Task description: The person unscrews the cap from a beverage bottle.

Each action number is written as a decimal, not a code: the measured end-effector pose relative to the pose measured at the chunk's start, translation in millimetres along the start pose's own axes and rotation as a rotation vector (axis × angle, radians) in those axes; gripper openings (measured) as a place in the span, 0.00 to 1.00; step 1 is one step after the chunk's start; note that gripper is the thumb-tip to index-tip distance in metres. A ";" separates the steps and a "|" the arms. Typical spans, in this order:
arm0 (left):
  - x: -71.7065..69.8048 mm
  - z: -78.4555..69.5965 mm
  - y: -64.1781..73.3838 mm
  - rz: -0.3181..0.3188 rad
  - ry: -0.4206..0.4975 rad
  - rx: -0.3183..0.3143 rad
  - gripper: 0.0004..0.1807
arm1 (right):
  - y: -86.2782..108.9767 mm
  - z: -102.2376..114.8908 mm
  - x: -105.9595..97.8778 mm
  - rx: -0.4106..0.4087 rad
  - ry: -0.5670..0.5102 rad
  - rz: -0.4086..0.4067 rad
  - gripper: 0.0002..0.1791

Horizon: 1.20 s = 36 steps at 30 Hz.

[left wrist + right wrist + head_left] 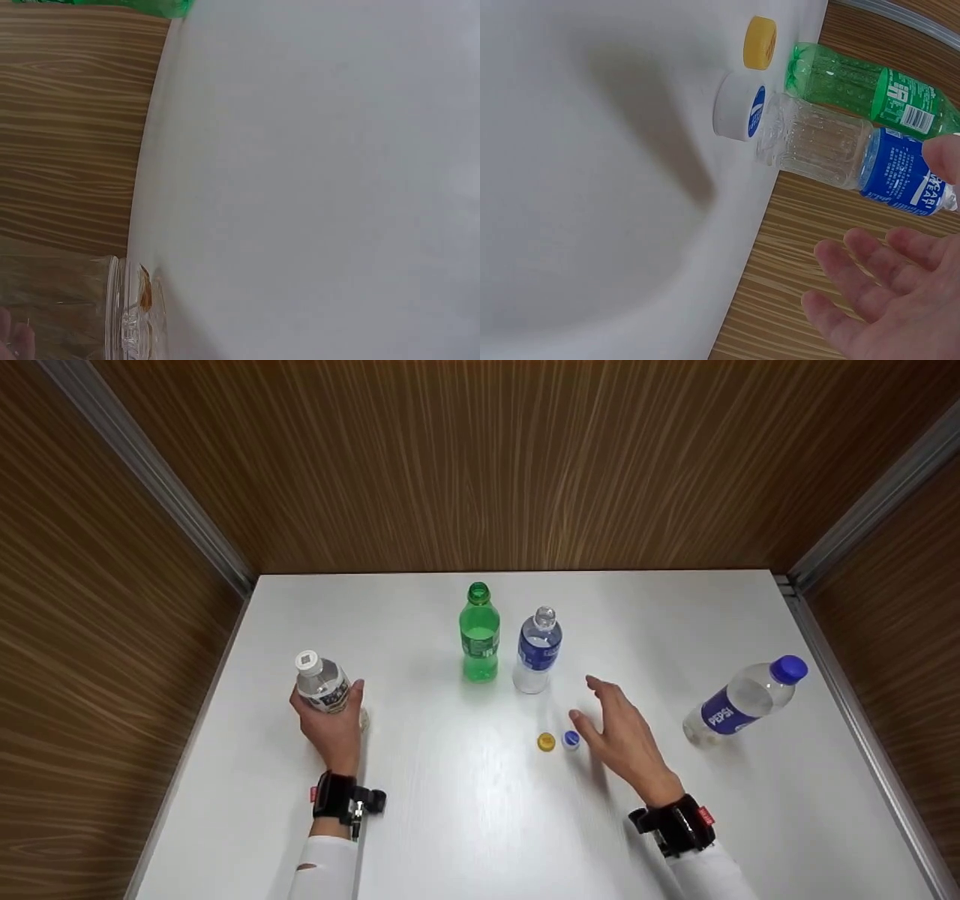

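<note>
On the left, my left hand (334,731) grips a clear plastic bottle (324,682) that wears a white cap and a printed label. Its clear base and a fingertip show at the lower left of the left wrist view. My right hand (622,735) hovers with fingers spread, holding nothing. Just left of it lie a yellow bottle cap (546,742) and a white cap with a blue top (571,740). Beyond the caps, an uncapped Pocari Sweat bottle (538,651) with a blue label stands beside an uncapped green bottle (480,634).
A Pepsi bottle (746,700) with a blue cap stands on the right of the white table (450,825). Brown wood-grain panels (517,465) close off the back and both sides, with metal strips (862,510) at the corners.
</note>
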<state>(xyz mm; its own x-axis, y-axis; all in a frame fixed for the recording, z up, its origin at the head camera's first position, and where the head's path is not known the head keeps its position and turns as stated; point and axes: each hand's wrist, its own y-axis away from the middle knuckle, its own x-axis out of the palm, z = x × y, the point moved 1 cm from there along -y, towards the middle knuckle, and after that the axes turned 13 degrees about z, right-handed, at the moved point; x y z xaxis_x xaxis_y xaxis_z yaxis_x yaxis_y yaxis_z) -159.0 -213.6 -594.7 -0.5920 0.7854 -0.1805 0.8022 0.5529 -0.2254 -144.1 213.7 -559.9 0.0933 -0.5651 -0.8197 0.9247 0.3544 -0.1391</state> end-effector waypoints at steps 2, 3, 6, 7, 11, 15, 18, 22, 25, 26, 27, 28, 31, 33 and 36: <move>1.9 -3.7 0.0 0.010 0.007 0.003 0.50 | -0.4 -0.3 -0.1 0.003 0.004 0.001 0.33; 2.9 -5.7 0.1 0.014 0.012 0.010 0.50 | -0.6 -0.3 -0.2 0.004 0.005 0.002 0.33; 6.1 -11.6 0.7 0.030 0.031 0.032 0.48 | -1.4 0.6 -0.7 0.000 0.005 0.002 0.33; 7.2 -13.6 1.0 0.037 0.036 0.041 0.48 | -1.7 0.7 -0.8 -0.001 0.005 0.002 0.33; 11.5 -21.8 3.5 0.084 0.050 0.069 0.46 | -2.4 1.6 -0.8 0.004 0.006 0.008 0.33; 17.3 -29.3 7.4 0.162 0.043 0.104 0.46 | -1.8 1.1 -0.1 0.007 0.010 0.010 0.32; 23.1 -33.7 11.9 0.230 0.023 0.131 0.45 | -1.2 1.2 -0.4 0.012 0.009 0.012 0.32; 31.7 -38.9 19.2 0.308 -0.008 0.161 0.44 | -1.2 1.8 -1.5 0.022 0.000 0.022 0.32; 38.2 -42.4 24.1 0.347 -0.021 0.181 0.43 | -1.2 2.2 -1.7 0.027 -0.005 0.026 0.32; 40.3 -43.6 25.7 0.356 -0.024 0.188 0.43 | -1.2 2.3 -1.7 0.028 -0.007 0.026 0.32; 42.3 -44.7 27.4 0.364 -0.032 0.194 0.43 | -1.2 2.3 -1.7 0.028 -0.008 0.027 0.32; 44.0 -45.8 28.8 0.374 -0.040 0.198 0.43 | -1.2 2.1 -1.4 0.029 -0.008 0.027 0.32; 49.1 -49.4 34.1 0.410 -0.072 0.212 0.42 | -1.2 1.8 -0.9 0.023 -0.009 0.022 0.32; 52.4 -52.0 37.5 0.437 -0.108 0.239 0.42 | -1.2 2.2 -0.8 0.024 -0.011 0.022 0.32; 57.9 -55.4 41.8 0.465 -0.174 0.311 0.41 | -1.5 3.3 -1.1 0.033 -0.029 0.030 0.31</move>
<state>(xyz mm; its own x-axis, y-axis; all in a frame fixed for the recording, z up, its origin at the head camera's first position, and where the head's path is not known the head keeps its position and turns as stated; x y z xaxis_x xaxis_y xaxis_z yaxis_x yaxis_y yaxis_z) -155.4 -129.7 -561.6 -0.2078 0.8543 -0.4764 0.9361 0.0324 -0.3502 -144.4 211.3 -556.9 0.1315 -0.5760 -0.8068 0.9330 0.3470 -0.0956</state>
